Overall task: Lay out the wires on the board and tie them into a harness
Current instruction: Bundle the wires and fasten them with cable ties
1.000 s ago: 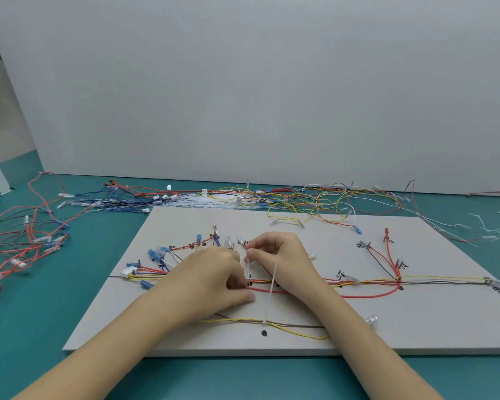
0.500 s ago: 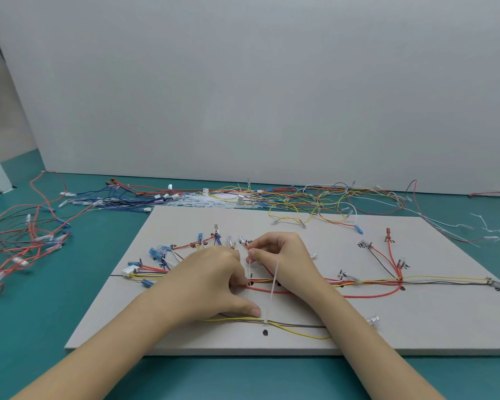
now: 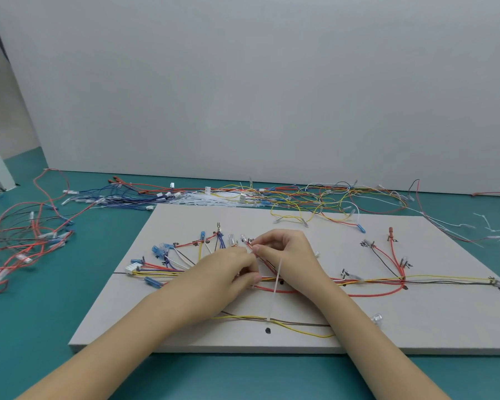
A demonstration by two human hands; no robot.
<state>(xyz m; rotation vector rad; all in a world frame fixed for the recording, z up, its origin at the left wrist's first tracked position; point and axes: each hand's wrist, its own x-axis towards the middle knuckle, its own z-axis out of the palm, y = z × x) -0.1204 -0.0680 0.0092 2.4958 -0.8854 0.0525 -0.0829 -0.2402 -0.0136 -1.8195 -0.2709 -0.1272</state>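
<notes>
Cinching the thin white plastic cable tie demands gathered wires: left hand pinches red and yellow wire bundle; right hand grips tie at mid-board.

board: pale grey, flat on teal table | wires: red, yellow, black, blue, fanned left, trunk running right | cable tie: white, upright across near yellow-black pair, centre
</notes>
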